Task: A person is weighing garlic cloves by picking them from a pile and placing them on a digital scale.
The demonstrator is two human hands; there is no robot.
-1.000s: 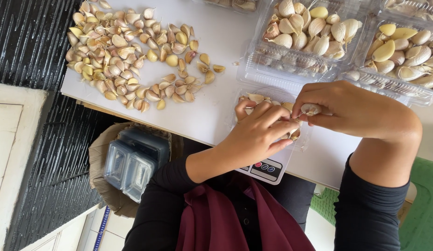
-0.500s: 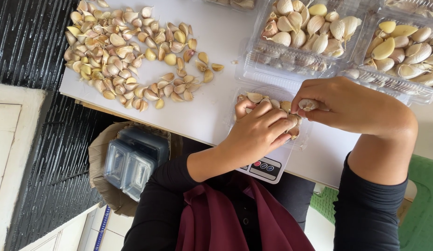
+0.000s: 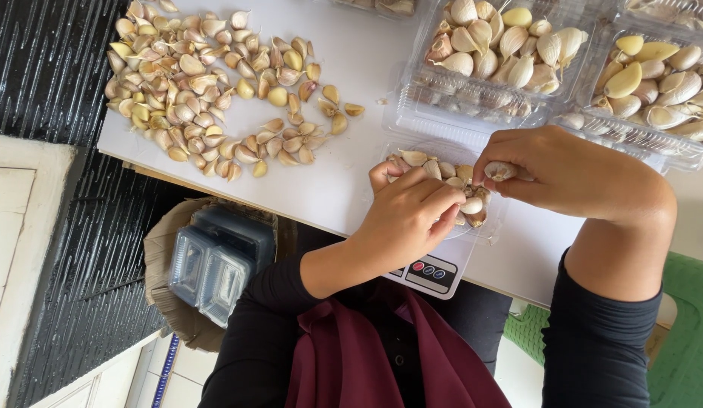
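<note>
My left hand (image 3: 408,219) curls over a small clear tub (image 3: 434,155) of garlic cloves that stands on a white kitchen scale (image 3: 434,273). Its fingertips close on a pale clove (image 3: 471,205) in the tub. Just to the right, my right hand (image 3: 570,174) pinches another garlic clove (image 3: 501,171) between thumb and fingers, over the tub's right rim. The two hands almost touch above the tub.
A big loose pile of garlic cloves (image 3: 208,91) lies on the white table (image 3: 344,174) at the left. Two clear clamshell boxes (image 3: 502,53) (image 3: 657,83) full of cloves stand behind the scale. Below the table edge, empty clear containers (image 3: 215,261) sit in a cardboard box.
My left hand's fingers have curled a little further right over the tub's cloves. My right hand keeps its clove and has barely shifted.
</note>
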